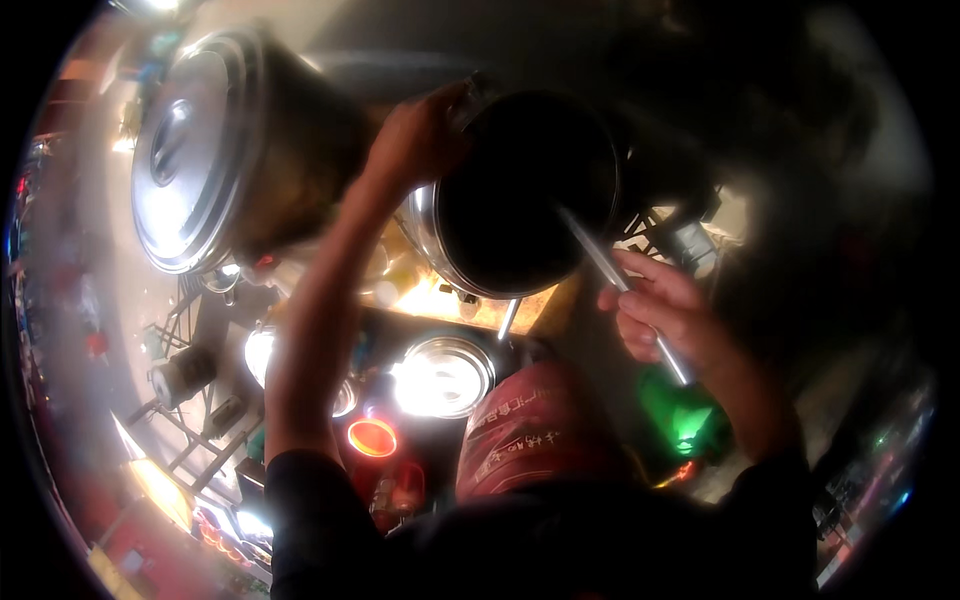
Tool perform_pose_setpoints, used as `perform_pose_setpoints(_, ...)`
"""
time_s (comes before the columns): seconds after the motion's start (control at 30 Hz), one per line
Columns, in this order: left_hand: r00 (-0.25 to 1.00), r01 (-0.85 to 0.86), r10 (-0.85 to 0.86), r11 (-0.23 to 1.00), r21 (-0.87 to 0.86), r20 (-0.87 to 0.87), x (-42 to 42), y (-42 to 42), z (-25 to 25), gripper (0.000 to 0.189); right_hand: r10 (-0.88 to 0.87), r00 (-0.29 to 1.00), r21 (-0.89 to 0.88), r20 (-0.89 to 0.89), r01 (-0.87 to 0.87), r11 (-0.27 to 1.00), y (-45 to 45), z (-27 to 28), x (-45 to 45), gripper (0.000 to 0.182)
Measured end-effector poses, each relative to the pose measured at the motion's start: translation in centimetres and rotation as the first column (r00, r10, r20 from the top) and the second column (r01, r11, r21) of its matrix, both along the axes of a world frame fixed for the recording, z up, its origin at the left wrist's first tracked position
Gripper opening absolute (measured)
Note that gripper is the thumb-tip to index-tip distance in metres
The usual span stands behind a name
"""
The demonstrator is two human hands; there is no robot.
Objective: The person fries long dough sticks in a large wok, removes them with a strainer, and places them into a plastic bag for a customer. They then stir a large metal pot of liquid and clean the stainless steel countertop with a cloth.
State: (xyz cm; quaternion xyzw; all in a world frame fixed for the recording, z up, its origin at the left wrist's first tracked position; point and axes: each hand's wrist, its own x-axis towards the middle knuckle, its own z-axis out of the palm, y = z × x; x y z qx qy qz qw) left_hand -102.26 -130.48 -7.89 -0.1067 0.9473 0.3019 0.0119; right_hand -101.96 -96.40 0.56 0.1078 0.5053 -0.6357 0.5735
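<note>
A round metal pot [425, 217] with a very dark interior lies before me. My left hand [427, 135] is closed at its upper left rim, around what looks like a handle; shadow hides the fingertips. In my right hand [664, 307] is a long metal handle [600, 259], held between thumb and fingers. Its far end reaches over the pot and disappears in the dark, so the kind of utensil cannot be told. Below the pot, a shiny round metal lid or container [448, 377] reflects strong light. I wear a red apron [540, 435] bearing writing.
A large metal pot with a domed lid [199, 157] stands at the upper left. An orange-rimmed round container [372, 437] is below. A green glowing thing [682, 412] lies right of the apron, and metal racks [199, 450] are at the lower left.
</note>
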Motion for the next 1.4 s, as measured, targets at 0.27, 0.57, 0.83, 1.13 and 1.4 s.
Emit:
perform_pose_setpoints(0.27,0.991,0.129,-0.137,0.926,-0.355,0.003,-6.1,-3.2,-3.6,0.029,-0.049,0.995,0.134,-0.084,0.06,0.989,14.9,6.2,2.8,0.063)
perform_pose_setpoints(0.57,0.821,0.552,-0.556,0.831,-0.071,-0.128,-11.7,-18.8,-7.4,0.042,-0.253,0.96,0.072,-0.119,0.263,0.962,26.2,-0.2,6.5,0.058)
perform_pose_setpoints(0.83,0.865,0.421,-0.419,0.906,0.057,0.278,-15.9,-14.9,-4.9,0.039,-0.128,0.83,0.37,-0.542,0.373,0.851,23.3,-25.4,7.4,0.04)
perform_pose_setpoints(1.13,0.872,0.444,-0.375,0.877,-0.185,0.313,-11.7,-10.6,-5.5,0.037,0.338,0.329,0.453,-0.882,0.389,0.802,18.5,-40.3,6.5,0.037)
perform_pose_setpoints(1.4,0.976,0.152,-0.207,0.864,-0.48,-0.063,-3.2,-6.2,-2.2,0.035,0.212,0.757,0.519,-0.618,0.19,0.833,15.5,-44.5,9.8,0.039)
